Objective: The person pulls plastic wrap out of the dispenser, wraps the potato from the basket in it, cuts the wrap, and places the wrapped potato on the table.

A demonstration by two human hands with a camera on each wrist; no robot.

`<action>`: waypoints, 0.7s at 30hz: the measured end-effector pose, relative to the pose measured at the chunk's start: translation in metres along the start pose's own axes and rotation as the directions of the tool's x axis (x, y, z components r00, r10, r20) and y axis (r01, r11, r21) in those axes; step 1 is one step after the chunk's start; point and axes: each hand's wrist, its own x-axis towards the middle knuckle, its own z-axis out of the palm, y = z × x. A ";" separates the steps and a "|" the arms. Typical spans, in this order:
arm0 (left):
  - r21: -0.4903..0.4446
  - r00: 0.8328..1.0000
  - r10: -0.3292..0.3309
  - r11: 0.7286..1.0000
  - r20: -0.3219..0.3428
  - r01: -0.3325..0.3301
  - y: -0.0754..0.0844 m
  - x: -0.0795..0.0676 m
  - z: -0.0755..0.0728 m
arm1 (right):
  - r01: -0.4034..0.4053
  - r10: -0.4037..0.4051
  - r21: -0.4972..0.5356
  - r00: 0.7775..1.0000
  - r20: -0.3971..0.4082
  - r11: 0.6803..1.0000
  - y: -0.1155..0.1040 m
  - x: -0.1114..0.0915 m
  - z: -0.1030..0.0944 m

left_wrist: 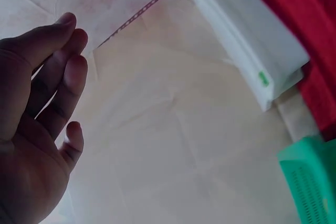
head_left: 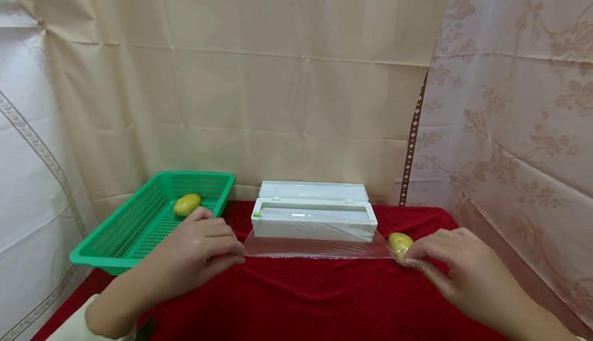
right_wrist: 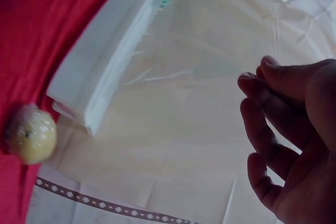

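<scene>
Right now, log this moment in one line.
left hand: pinches film; right hand: pinches same film; white box: lid open; wrapped fruit: on red cloth

A table covered with a deep red, plush-looking cloth (head_left: 315, 300), lightly creased toward the front, carries everything. Directly on it stand a green rectangular basket of perforated plastic (head_left: 104, 262) at the left edge and, near the back, a long white box with its lid raised (head_left: 282, 227); right of that lies a rounded yellow fruit in shiny clear film (head_left: 399, 242).
</scene>
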 end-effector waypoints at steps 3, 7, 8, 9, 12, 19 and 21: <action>-0.030 0.999 0.033 0.999 0.013 -0.033 0.006 -0.009 0.008 | 0.012 -0.013 0.018 1.000 0.027 1.000 -0.003 -0.011 0.004; -0.069 0.997 0.060 0.996 0.045 -0.057 0.012 -0.019 0.021 | -0.029 0.022 0.057 0.992 0.124 0.998 -0.005 -0.026 0.010; -0.078 0.997 0.058 0.995 0.059 -0.053 0.014 -0.022 0.024 | -0.051 0.041 0.058 0.986 0.159 0.997 -0.006 -0.030 0.011; -0.089 0.996 0.051 0.995 0.075 -0.044 0.014 -0.025 0.027 | -0.075 0.060 0.072 0.978 0.200 0.995 -0.006 -0.033 0.013; -0.122 0.992 0.034 0.992 0.124 -0.019 0.017 -0.034 0.037 | -0.153 0.112 0.104 0.939 0.324 0.983 -0.005 -0.043 0.018; -0.201 0.955 -0.023 0.976 0.297 0.086 0.020 -0.050 0.060 | -0.186 0.060 0.229 0.882 0.468 0.956 -0.001 -0.059 0.042; -0.221 0.938 -0.034 0.968 0.345 0.116 0.020 -0.053 0.066 | -0.211 0.042 0.276 0.858 0.512 0.938 0.000 -0.062 0.050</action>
